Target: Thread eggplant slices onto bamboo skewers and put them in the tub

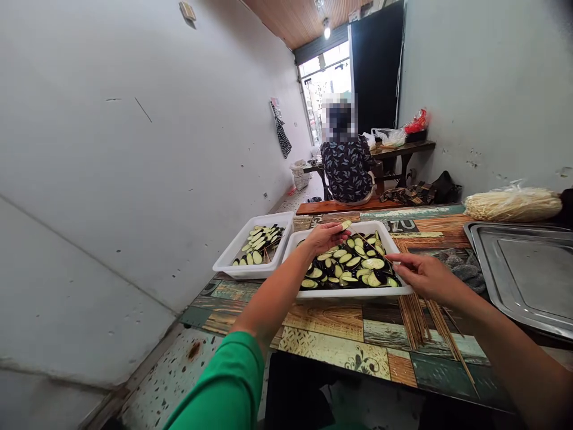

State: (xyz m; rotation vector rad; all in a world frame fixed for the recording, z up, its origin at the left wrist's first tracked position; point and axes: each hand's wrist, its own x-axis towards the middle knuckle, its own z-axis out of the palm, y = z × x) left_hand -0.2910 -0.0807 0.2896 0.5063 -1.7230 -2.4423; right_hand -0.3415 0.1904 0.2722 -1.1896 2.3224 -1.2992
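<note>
Over a white tub [349, 292] full of oval eggplant slices [344, 258], my left hand [326, 236] pinches one eggplant slice [346, 225]. My right hand [416, 273] is closed on the end of a thin wooden skewer [371, 243], which slants up and left toward that slice. Whether its tip has pierced the slice is too small to tell. A second white tub [246, 272] stands to the left, with eggplant slices on skewers [257, 242] inside. Beneath my right hand lies a spread of loose bamboo skewers [414, 319].
Metal trays [528, 275] rest on the right of the patchwork table [322, 325], in front of a bagged bundle of pale sticks [513, 203]. A grey cloth [461, 269] lies beside them. Farther back a person [347, 167] sits on a bench, facing away.
</note>
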